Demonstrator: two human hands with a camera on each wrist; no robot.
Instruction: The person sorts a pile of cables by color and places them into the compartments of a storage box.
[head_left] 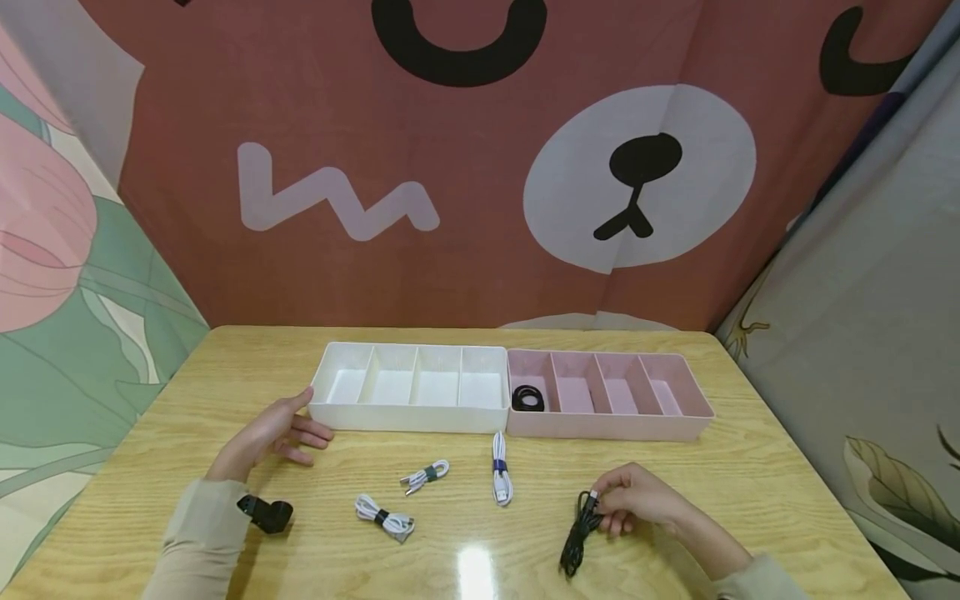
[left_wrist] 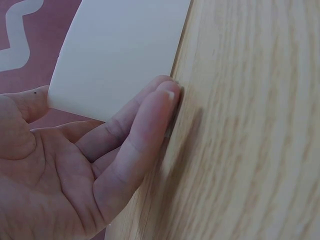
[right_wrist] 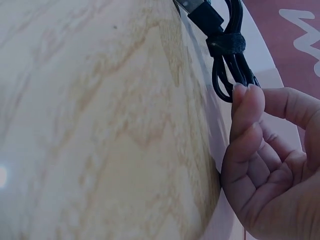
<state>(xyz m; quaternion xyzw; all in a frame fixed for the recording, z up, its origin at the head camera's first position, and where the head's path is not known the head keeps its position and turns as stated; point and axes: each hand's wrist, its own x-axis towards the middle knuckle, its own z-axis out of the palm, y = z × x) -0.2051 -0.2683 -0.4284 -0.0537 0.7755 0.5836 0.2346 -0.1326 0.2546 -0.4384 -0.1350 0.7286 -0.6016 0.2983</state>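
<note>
Between thumb and fingers my right hand [head_left: 637,500] pinches one end of a bundled black USB cable [head_left: 576,537], low over the front right of the table. In the right wrist view a dark strap [right_wrist: 227,44] binds this cable, and its metal plug [right_wrist: 190,4] points away from the fingers. My left hand [head_left: 288,427] rests at the left end of the white divided box [head_left: 408,418]; its thumb touches the box's end wall [left_wrist: 115,55] and the other fingers lie loosely bent on the table.
A pink divided box [head_left: 611,427] adjoins the white one, with a coiled black cable [head_left: 528,398] in its leftmost compartment. In front lie three bundled white cables: one with a green tie [head_left: 426,476], one with a black tie [head_left: 384,517], one with a blue tie [head_left: 501,471].
</note>
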